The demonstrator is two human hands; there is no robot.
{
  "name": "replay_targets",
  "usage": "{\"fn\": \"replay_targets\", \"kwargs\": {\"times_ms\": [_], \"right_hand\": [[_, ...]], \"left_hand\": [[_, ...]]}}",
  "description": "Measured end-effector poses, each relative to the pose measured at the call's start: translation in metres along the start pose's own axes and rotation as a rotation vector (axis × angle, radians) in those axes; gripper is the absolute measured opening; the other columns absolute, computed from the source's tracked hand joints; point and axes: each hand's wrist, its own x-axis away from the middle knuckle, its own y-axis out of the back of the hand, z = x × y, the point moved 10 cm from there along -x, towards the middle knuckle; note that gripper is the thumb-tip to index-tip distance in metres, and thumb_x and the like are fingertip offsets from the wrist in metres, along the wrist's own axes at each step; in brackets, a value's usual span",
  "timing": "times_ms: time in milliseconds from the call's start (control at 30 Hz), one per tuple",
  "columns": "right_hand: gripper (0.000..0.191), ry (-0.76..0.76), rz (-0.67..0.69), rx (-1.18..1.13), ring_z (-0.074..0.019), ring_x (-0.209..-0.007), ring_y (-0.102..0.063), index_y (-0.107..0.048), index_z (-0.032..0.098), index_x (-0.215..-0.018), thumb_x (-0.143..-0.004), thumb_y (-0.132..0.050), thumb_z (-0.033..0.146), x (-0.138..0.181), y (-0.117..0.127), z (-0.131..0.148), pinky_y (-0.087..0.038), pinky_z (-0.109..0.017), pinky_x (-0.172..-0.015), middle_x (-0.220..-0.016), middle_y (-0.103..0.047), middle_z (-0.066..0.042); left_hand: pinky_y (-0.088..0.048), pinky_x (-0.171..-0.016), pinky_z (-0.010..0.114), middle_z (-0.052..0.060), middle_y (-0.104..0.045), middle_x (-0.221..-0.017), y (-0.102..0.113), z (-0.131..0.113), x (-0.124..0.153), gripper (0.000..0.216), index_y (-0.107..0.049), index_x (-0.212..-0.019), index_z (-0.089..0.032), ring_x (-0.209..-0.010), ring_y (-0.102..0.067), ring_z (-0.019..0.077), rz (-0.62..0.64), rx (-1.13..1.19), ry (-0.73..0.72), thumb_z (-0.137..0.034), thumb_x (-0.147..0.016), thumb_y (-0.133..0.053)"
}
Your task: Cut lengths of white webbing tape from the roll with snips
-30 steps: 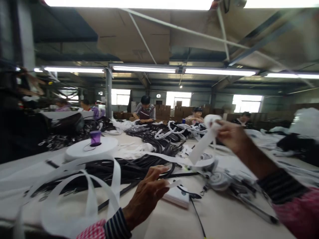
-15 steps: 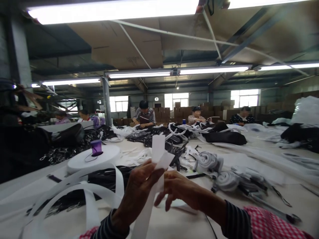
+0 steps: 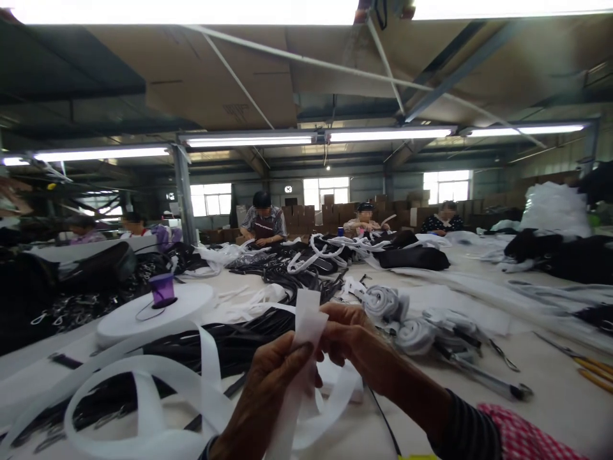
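Note:
A flat white strip [image 3: 308, 310] is folded across itself in front of me, one end standing upright. My left hand [image 3: 272, 374] is closed on it, thumb pressed over the crossing. From the other side, the fingers of my right hand [image 3: 352, 335] pinch the slanting end of the same strip. Some of its fingertips are hidden behind the material. A loop of the strip hangs below my hands. To the left, more white strip lies in loose curls beside a large flat white roll [image 3: 191, 306], on which a purple cup-shaped piece [image 3: 161, 291] sits.
Black straps [image 3: 225, 338] with metal hooks lie left of my hands. Coiled grey-white straps [image 3: 414, 335] lie to the right, with an orange-handled tool [image 3: 594, 377] at the far right. A black padded piece [image 3: 414, 257] and piled straps lie farther back. Several people sit across the table.
My right hand has risen from below the strip and now pinches its slanting end. The strip and my left hand sit slightly lower. The view has shifted right.

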Motion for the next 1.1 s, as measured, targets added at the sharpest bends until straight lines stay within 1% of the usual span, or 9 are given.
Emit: {"fn": "replay_targets", "kwargs": {"times_ms": [67, 267, 433, 633, 733, 833, 967, 1033, 1100], "right_hand": [[0.024, -0.006, -0.015, -0.043, -0.0121, -0.057, -0.058, -0.069, 0.013, -0.093, -0.084, -0.073, 0.034, 0.003, 0.001, -0.003, -0.031, -0.019, -0.048, -0.068, -0.061, -0.003], [0.052, 0.064, 0.091, -0.112, -0.0128, -0.058, -0.059, -0.067, 0.015, -0.093, -0.094, -0.06, 0.066, 0.006, -0.005, 0.005, -0.03, -0.022, -0.047, -0.077, -0.061, -0.004], [0.041, 0.138, -0.025, 0.031, -0.0088, -0.052, -0.052, -0.068, 0.013, -0.079, -0.082, -0.081, 0.051, 0.007, -0.003, 0.007, -0.027, -0.023, -0.047, -0.068, -0.057, -0.001], [0.037, 0.116, -0.183, -0.053, -0.0065, -0.051, -0.043, -0.068, 0.013, -0.075, -0.076, -0.086, 0.044, 0.001, 0.005, -0.007, -0.031, -0.022, -0.049, -0.064, -0.055, 0.001], [0.036, 0.116, -0.203, -0.061, -0.0059, -0.051, -0.041, -0.069, 0.013, -0.079, -0.076, -0.086, 0.044, 0.0, 0.008, -0.006, -0.029, -0.021, -0.047, -0.067, -0.057, 0.001], [0.037, 0.104, -0.22, -0.033, -0.0052, -0.05, -0.038, -0.067, 0.013, -0.075, -0.078, -0.084, 0.046, 0.003, 0.014, -0.003, -0.025, -0.021, -0.046, -0.063, -0.053, 0.002], [0.039, 0.111, -0.253, 0.006, -0.004, -0.049, -0.03, -0.065, 0.013, -0.072, -0.076, -0.085, 0.047, 0.009, 0.021, 0.001, -0.018, -0.022, -0.047, -0.059, -0.046, 0.004], [0.041, 0.126, -0.28, 0.037, -0.0045, -0.049, -0.028, -0.063, 0.014, -0.07, -0.076, -0.086, 0.048, 0.012, 0.024, 0.003, -0.016, -0.023, -0.047, -0.056, -0.043, 0.005], [0.046, 0.146, -0.309, 0.065, -0.0053, -0.048, -0.028, -0.057, 0.016, -0.064, -0.076, -0.085, 0.049, 0.014, 0.027, 0.005, -0.016, -0.024, -0.047, -0.053, -0.041, 0.005]], "left_hand": [[-0.037, -0.054, 0.02, 0.001, -0.061, -0.068, -0.001, 0.002, 0.0, 0.041, -0.069, -0.089, -0.012, -0.057, -0.05, 0.0099, -0.027, 0.035, -0.003, -0.052, -0.093, -0.07], [-0.031, -0.045, 0.017, -0.005, -0.048, -0.053, -0.007, 0.004, 0.0, 0.039, -0.064, -0.08, -0.013, -0.044, -0.041, 0.0066, -0.119, 0.061, 0.022, -0.049, -0.092, -0.071], [-0.031, -0.04, 0.016, -0.003, -0.06, -0.068, -0.006, 0.0, -0.002, 0.036, -0.062, -0.09, -0.015, -0.042, -0.04, 0.004, -0.199, 0.052, -0.024, -0.049, -0.09, -0.072], [-0.056, -0.055, 0.025, -0.001, -0.072, -0.08, 0.004, -0.004, 0.001, 0.039, -0.048, -0.099, -0.021, -0.059, -0.065, 0.0151, -0.311, 0.018, -0.152, -0.046, -0.088, -0.077], [-0.056, -0.061, 0.026, 0.002, -0.076, -0.083, 0.006, 0.003, -0.002, 0.048, -0.044, -0.106, -0.022, -0.064, -0.069, 0.0171, -0.285, 0.095, -0.094, -0.041, -0.084, -0.082], [-0.055, -0.064, 0.026, 0.005, -0.074, -0.082, 0.001, 0.009, -0.008, 0.057, -0.05, -0.119, -0.016, -0.069, -0.067, 0.0168, -0.182, 0.17, -0.019, -0.038, -0.08, -0.085], [-0.051, -0.058, 0.026, 0.002, -0.073, -0.075, 0.007, 0.012, -0.008, 0.079, -0.047, -0.138, -0.015, -0.06, -0.064, 0.0166, -0.238, 0.165, 0.035, -0.034, -0.074, -0.089], [-0.049, -0.059, 0.024, 0.001, -0.071, -0.073, 0.005, 0.012, -0.008, 0.063, -0.06, -0.124, -0.013, -0.06, -0.061, 0.014, -0.234, 0.162, 0.036, -0.033, -0.073, -0.09], [-0.045, -0.058, 0.02, 0.001, -0.068, -0.07, -0.001, 0.014, -0.008, 0.038, -0.068, -0.094, -0.011, -0.06, -0.056, 0.0103, -0.2, 0.167, 0.04, -0.034, -0.073, -0.09]]}}
